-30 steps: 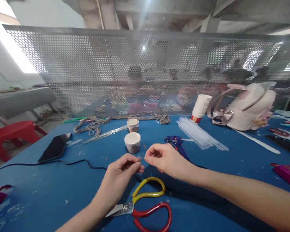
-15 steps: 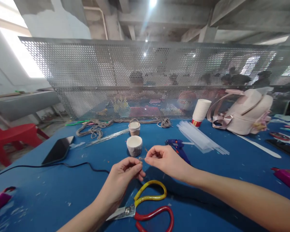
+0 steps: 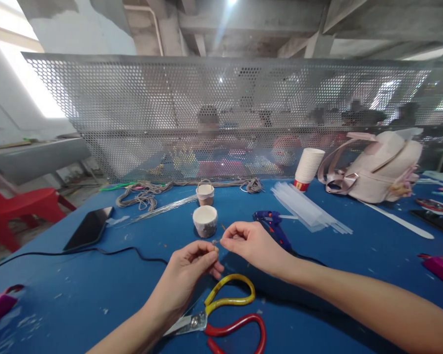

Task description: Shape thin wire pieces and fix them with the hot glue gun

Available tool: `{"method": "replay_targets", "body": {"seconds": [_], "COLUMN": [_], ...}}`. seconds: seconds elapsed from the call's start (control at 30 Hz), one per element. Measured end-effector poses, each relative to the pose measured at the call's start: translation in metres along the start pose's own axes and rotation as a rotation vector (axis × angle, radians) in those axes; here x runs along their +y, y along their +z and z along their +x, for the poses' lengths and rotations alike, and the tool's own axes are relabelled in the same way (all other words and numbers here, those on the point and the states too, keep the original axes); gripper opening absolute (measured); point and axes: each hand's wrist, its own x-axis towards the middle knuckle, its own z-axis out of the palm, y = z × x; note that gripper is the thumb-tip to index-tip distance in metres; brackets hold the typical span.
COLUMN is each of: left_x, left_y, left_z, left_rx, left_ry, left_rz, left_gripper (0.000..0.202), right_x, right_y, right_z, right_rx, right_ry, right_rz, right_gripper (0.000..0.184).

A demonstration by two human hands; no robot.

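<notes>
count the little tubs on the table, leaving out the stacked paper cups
2: a nearer tub, just beyond the left hand, and a handled tub right behind it. Others could be hidden behind the backpack.

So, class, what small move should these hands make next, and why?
Perhaps the right hand should gently draw the thin piece taut: it and the left hand seem to pinch it from either side, fingertips close together, while the scissors and glue gun lie unheld.
</notes>
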Motion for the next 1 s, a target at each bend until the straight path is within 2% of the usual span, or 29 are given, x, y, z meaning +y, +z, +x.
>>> {"method": "replay_targets", "body": {"seconds": [0.23,0.57,0.77,1.0], "left_x": [0.002,0.0,-0.002,-0.006], "left_y": [0.0,0.001,0.0,0.001], "left_z": [-0.001,0.0,0.0,0.001], "left_rx": [-0.034,-0.098,-0.115,-0.132], "left_ry": [-0.062,-0.147,-0.204,-0.253], "left_rz": [-0.095,-0.211,-0.266,-0.279], "left_gripper": [0.02,0.021,0.022,0.026], "right_x": [0.009,0.01,0.005,0.01], "right_y": [0.0,0.005,0.003,0.001], "right_z": [0.001,0.005,0.007,0.012], "right_rx": [0.016,0.003,-0.062,-0.112], "right_ry": [0.006,0.087,0.172,0.165], "right_rz": [-0.018,0.128,0.216,0.308], "right_gripper": [0.017,0.013,0.007,0.016]}}
